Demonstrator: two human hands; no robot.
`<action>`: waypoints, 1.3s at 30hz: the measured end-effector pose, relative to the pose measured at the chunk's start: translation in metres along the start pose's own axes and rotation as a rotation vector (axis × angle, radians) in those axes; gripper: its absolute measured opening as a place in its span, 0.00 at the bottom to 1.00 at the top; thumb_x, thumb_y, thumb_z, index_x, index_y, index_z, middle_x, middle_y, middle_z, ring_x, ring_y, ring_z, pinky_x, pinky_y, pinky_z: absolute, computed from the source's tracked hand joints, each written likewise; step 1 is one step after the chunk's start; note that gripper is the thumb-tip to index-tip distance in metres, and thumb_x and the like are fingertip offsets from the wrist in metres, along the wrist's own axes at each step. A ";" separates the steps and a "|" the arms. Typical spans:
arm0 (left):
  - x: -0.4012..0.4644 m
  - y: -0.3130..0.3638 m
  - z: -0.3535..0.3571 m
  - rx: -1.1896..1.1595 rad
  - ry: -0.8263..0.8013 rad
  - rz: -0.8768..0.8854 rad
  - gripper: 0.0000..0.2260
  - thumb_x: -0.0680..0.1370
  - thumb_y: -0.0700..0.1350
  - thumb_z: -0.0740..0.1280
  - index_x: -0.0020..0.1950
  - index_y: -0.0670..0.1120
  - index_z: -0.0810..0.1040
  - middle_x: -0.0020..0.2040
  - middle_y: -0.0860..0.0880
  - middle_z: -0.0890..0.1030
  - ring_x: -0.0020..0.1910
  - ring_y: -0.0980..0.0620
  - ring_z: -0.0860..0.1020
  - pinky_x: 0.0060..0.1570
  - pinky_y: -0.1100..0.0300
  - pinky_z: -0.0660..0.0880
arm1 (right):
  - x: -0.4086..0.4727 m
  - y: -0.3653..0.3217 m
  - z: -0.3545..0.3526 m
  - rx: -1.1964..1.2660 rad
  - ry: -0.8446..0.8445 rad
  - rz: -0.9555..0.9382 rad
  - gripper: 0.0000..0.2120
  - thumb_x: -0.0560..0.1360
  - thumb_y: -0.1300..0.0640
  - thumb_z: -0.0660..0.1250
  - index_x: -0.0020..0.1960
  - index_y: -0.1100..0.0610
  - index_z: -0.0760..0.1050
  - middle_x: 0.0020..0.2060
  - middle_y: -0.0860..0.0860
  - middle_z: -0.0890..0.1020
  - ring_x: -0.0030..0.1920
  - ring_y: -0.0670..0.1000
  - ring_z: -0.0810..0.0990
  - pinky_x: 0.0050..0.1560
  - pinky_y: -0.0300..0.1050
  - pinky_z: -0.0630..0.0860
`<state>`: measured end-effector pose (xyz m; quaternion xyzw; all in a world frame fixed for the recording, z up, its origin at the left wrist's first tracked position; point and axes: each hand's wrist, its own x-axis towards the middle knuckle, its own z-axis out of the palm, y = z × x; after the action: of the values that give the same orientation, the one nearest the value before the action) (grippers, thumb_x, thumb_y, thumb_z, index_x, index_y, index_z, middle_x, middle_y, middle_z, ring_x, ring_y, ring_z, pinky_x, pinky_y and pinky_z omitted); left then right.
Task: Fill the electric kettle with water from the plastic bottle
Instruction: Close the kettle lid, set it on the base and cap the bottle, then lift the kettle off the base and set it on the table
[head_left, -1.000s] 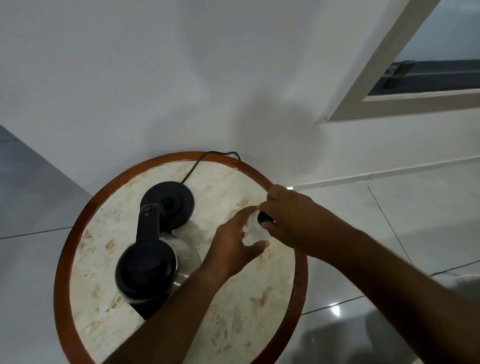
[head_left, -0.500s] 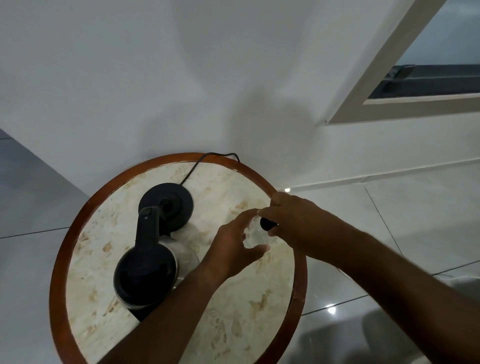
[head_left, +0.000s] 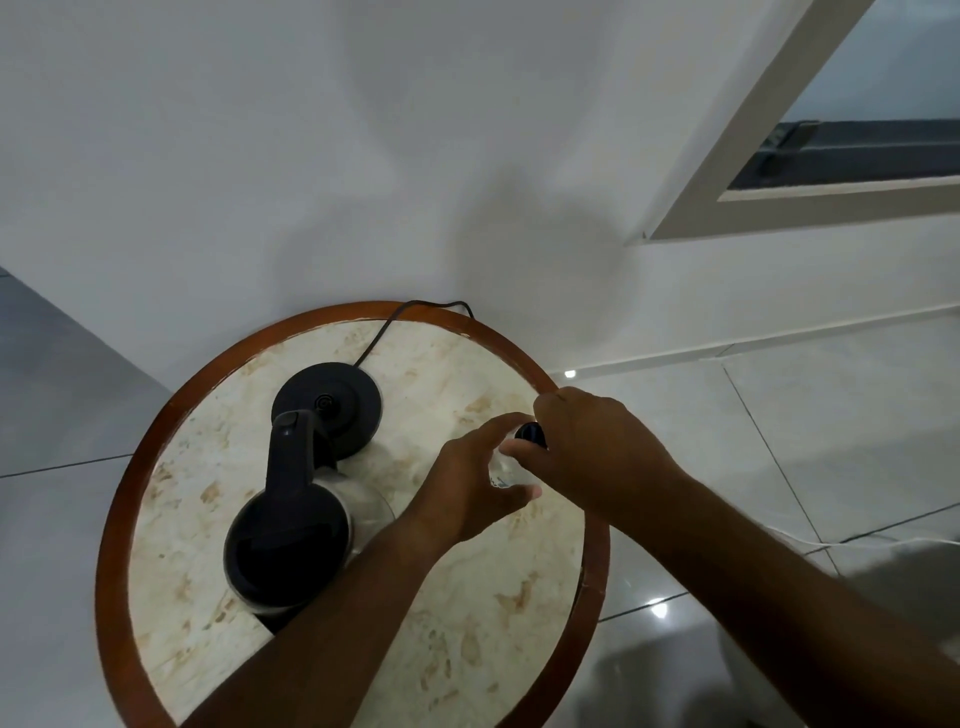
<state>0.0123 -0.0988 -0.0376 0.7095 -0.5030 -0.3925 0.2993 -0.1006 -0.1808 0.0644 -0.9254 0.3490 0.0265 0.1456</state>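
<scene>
Plastic bottle still gripped by left hand; right hand still on cap.

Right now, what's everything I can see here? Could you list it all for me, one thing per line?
Table: one, round, cream marble-look top with a reddish-brown rim, against the wall.
Kettle: one, black lid and handle over a shiny body, on the left of the table, lid closed, off its base.
Kettle base: one, black disc, behind the kettle.
Cord: one, black, running from the base over the table's far edge.
Plastic bottle: one, clear, mostly hidden between the hands, right side of the table.
Bottle cap: one, dark, on top of the bottle.
Window frame: one, pale, upper right.
Left hand: wrapped around the bottle.
Right hand: its grip on the cap.
</scene>
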 end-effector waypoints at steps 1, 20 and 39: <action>0.000 0.000 -0.001 0.013 -0.004 0.005 0.31 0.71 0.58 0.73 0.72 0.57 0.66 0.68 0.52 0.77 0.63 0.48 0.77 0.56 0.63 0.69 | -0.001 0.002 -0.002 0.046 -0.021 -0.010 0.20 0.74 0.40 0.65 0.50 0.57 0.75 0.36 0.47 0.73 0.37 0.47 0.75 0.40 0.38 0.68; -0.053 0.020 -0.024 0.342 0.060 0.014 0.38 0.76 0.56 0.70 0.79 0.52 0.53 0.78 0.49 0.63 0.76 0.49 0.62 0.72 0.52 0.64 | -0.010 0.006 -0.009 0.188 -0.081 -0.051 0.19 0.71 0.43 0.69 0.57 0.53 0.74 0.49 0.48 0.75 0.45 0.43 0.73 0.50 0.41 0.76; -0.147 -0.037 -0.087 0.240 0.397 -0.561 0.50 0.57 0.70 0.75 0.72 0.53 0.58 0.65 0.53 0.70 0.59 0.53 0.73 0.61 0.55 0.74 | 0.147 -0.101 0.134 0.137 -0.222 -0.056 0.34 0.74 0.53 0.68 0.75 0.50 0.55 0.74 0.54 0.61 0.70 0.61 0.61 0.67 0.58 0.65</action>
<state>0.0773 0.0550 0.0147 0.9123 -0.2634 -0.2524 0.1863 0.0832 -0.1637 -0.0605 -0.9140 0.3058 0.1008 0.2468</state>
